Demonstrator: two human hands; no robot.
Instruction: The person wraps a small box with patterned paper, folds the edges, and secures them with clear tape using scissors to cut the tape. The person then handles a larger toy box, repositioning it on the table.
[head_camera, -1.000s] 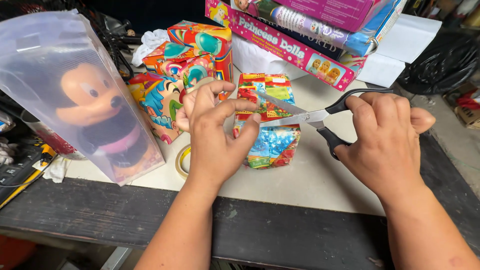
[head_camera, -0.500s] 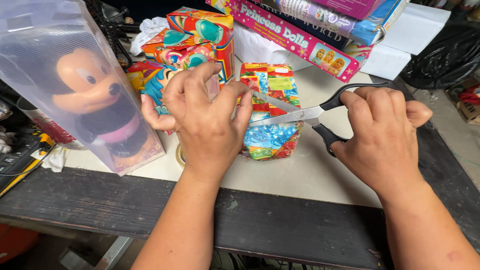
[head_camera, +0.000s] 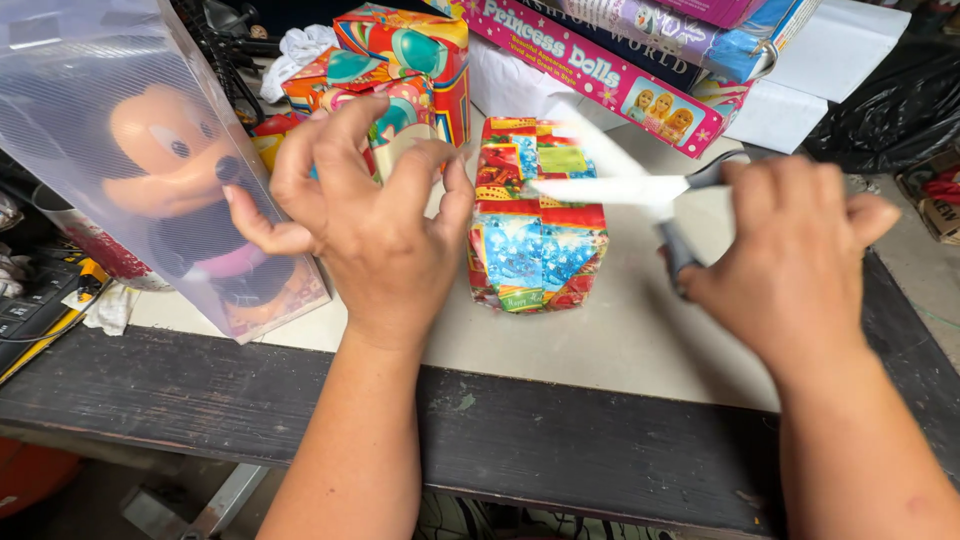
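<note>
Left hand (head_camera: 365, 215): we hold it raised with fingers spread, gripping nothing, just left of the wrapped gift.
Right hand (head_camera: 790, 265): we grip blurred scissors (head_camera: 625, 190), blades above the gift.
Wrapped gift (head_camera: 535, 235): small, red-and-blue, upright on the table (head_camera: 620, 350).
Pink doll box (head_camera: 600, 75): long, behind.
Clear toy box (head_camera: 150, 170): far left.

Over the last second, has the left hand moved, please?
Yes. The left hand has moved left, off the wrapped box, toward the bagged toy.
</note>
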